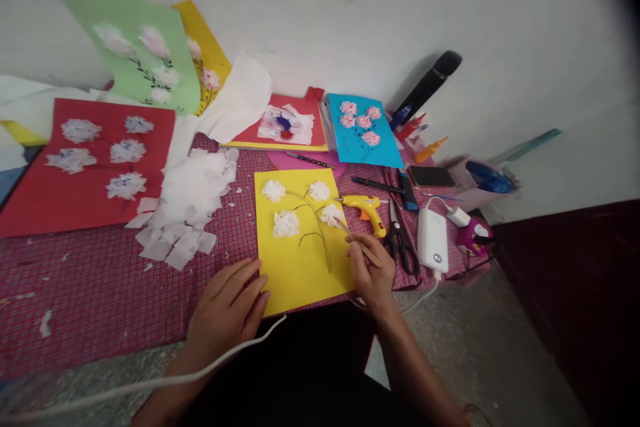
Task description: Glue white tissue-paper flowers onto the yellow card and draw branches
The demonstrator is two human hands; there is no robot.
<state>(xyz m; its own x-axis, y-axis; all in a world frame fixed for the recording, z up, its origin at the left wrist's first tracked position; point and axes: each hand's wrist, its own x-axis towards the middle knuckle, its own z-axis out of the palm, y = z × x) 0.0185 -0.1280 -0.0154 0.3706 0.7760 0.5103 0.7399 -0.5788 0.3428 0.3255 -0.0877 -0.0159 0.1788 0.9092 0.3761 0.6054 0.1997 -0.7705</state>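
Note:
A yellow sheet of paper (285, 280) lies in front of me, with a drawn branching stem (323, 240) and several white tissue-paper flowers (286, 223) on it. My right hand (373, 273) pinches a thin, light-brown wooden stick (367, 252) at the sheet's right side. The stick's tip meets the flower at the right (331, 215); whether it is a brush or a pencil I cannot make out. Spread flat, my left hand (233, 297) rests with its fingertips on the sheet's lower left edge. A yellow glue gun (364, 205) sits just beyond my right hand.
Black scissors (403, 247) and a white power bank (433, 240) lie at the right. Left of the sheet is a heap of white tissue squares (193, 193). Finished flower pictures on red (100, 203), green (117, 10) and blue (385, 120) paper stand or lie around. A white cable (190, 373) crosses my left forearm.

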